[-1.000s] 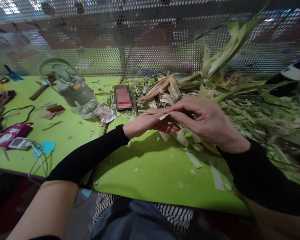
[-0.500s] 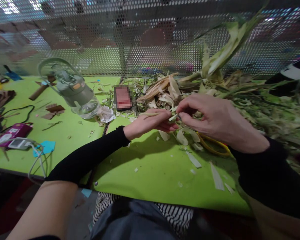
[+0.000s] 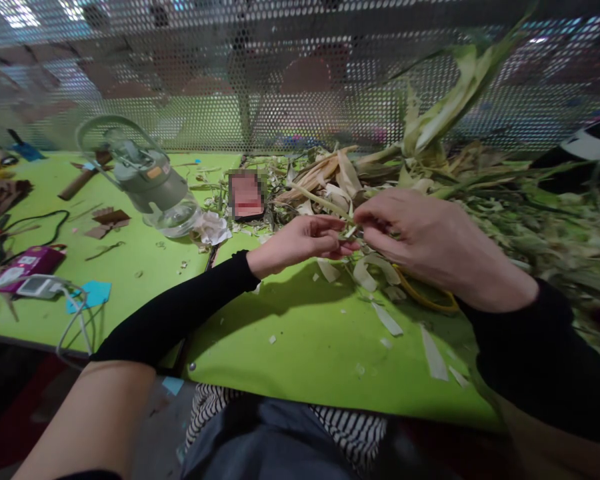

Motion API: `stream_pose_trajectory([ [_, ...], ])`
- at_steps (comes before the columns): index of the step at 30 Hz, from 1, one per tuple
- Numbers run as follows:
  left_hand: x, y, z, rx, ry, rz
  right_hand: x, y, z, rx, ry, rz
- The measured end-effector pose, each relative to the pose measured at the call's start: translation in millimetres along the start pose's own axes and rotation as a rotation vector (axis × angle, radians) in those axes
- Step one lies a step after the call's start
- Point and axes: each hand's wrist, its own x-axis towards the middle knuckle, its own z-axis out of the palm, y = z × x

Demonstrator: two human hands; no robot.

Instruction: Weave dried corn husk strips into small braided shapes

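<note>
A person's bare right hand [image 3: 410, 237], in a stretchy black cloth sleeve [image 3: 525, 360], pinches a small, pale green strip of leaf [image 3: 350, 232] between thumb and finger. I watch from the room, with those fingers as the middle of my clock and twelve straight ahead of the person. The bare left hand [image 3: 307, 240] is curled at nine o'clock, with its fingertips by the strip; I can't tell if they squeeze it. A thin, straight, pale stalk [image 3: 325, 202] slants toward ten o'clock, above the left hand. At five o'clock, flat, papery, cream-coloured leaf strips [image 3: 387, 319] lie on the smooth, bright green table [image 3: 305, 360]. A round yellow loop [image 3: 430, 306] is at four o'clock, partly under the right hand. From twelve to three spreads a big, messy heap of dry, curly green and tan leaves [image 3: 520, 213], and a long, floppy green leaf [image 3: 455, 113] stands up at one. At ten o'clock I see a flat, dark-edged box shape with a blurred front [image 3: 246, 193], some crumpled white paper [image 3: 216, 229] and a rounded grey-green bottle with a see-through bottom [image 3: 147, 180]. A grey metal screen full of tiny holes [image 3: 205, 127] stands behind.
</note>
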Motion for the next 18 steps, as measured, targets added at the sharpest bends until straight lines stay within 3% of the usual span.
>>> stream_pose_trajectory([
  [9,-1.3,-3.7,1.1,0.009,-0.009,0.021,-2.3,1.0,-5.5,0.071,0.0,-0.021],
  [18,-2.2,-5.6,0.3,0.043,-0.025,0.046,1.7,-0.1,-5.7,0.14,-0.08,0.089],
])
